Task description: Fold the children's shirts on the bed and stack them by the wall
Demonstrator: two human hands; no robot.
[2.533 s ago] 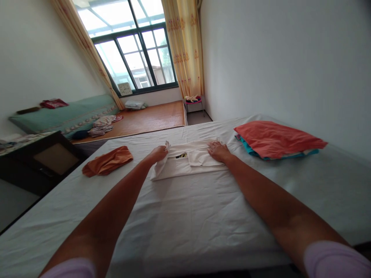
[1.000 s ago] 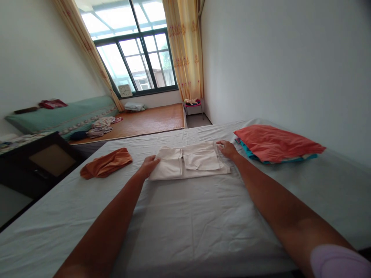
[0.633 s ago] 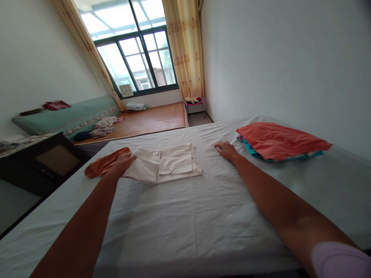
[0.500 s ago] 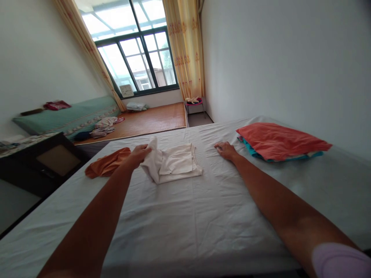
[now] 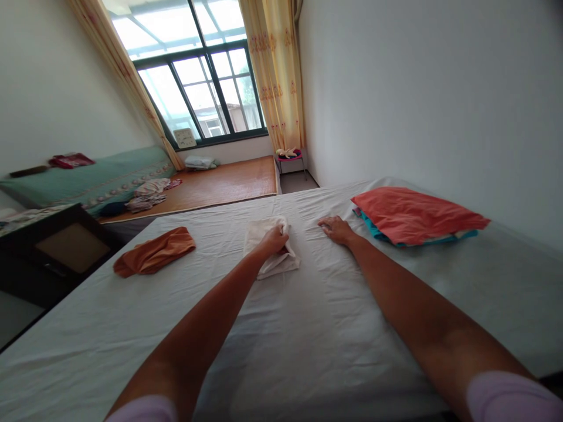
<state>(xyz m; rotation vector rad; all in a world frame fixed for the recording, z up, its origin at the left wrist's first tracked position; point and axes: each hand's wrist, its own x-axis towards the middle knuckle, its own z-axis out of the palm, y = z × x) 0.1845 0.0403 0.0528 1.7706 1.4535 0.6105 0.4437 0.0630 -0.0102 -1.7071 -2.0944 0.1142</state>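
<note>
A white garment (image 5: 257,233), probably a shirt, lies folded over into a small bundle on the white-sheeted bed (image 5: 281,328). My left hand (image 5: 276,239) is closed on its folded-over edge, close to the right end of the bundle. To the right of it, my right hand (image 5: 336,228) rests on the sheet with fingers spread and holds nothing. An orange-brown folded cloth (image 5: 155,252) lies on the bed to the left. On the right, beyond my right hand, a red folded cloth (image 5: 417,214) is stacked over a turquoise one (image 5: 378,230).
A dark cabinet (image 5: 70,246) stands by the bed's left side. Farther off is a second bed with a brown mat (image 5: 229,179) and crumpled clothes (image 5: 147,199). A pink stool (image 5: 292,155) stands below the yellow curtain (image 5: 281,88). A white wall (image 5: 431,94) borders the right.
My left hand has carried the garment's left end over to the right, so the bundle is now shorter. My right hand stays on the sheet. The view has shifted slightly.
</note>
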